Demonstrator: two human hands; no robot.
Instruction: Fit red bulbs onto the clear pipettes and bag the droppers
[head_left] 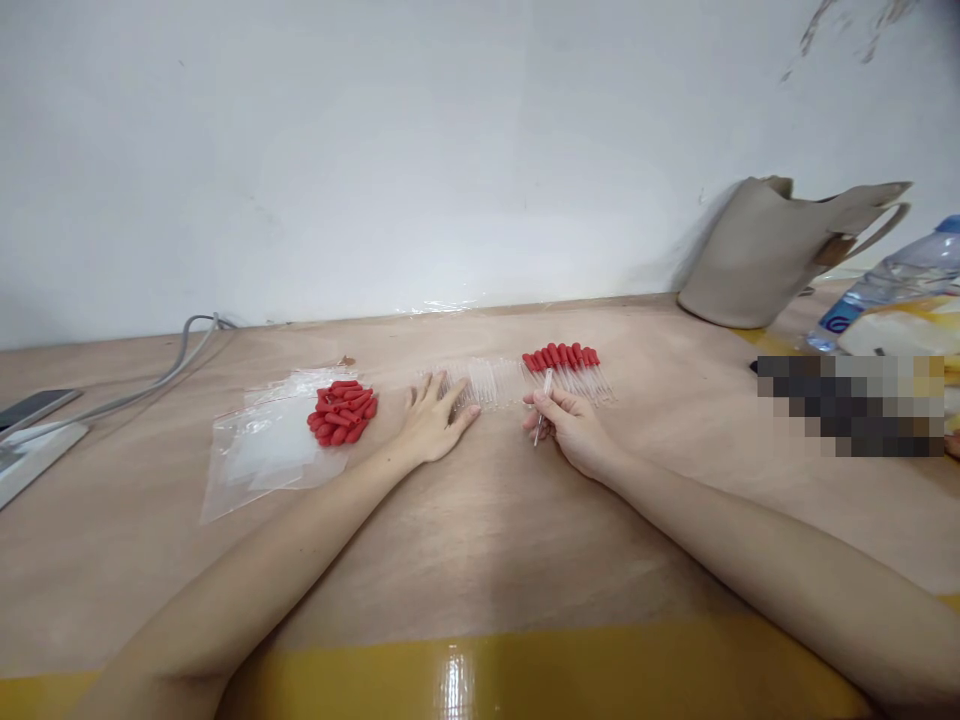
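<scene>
Tubes (491,382), clear and thin, lie side by side in a row at mid-table, toward the far edge. Through the head camera I see my left hand (435,418) open, palm down and fingers spread over the left end of that row. My right hand (574,425) grips a single tube (548,381) between thumb and fingers, tilted, just right of the row. Beyond and right of that hand I see a group of capped tubes (574,380), their red ends pointing to the far side. Left of my left hand, a pile of red caps (343,412) sits on the right part of some clear plastic bags (262,440). Cables (169,370) run along the far left of the table (450,540). At far right I make out a beige container (757,260) leaning by the wall (450,150), with a bottle (892,275) to its right. Yellow tape (360,670) crosses the near edge.
</scene>
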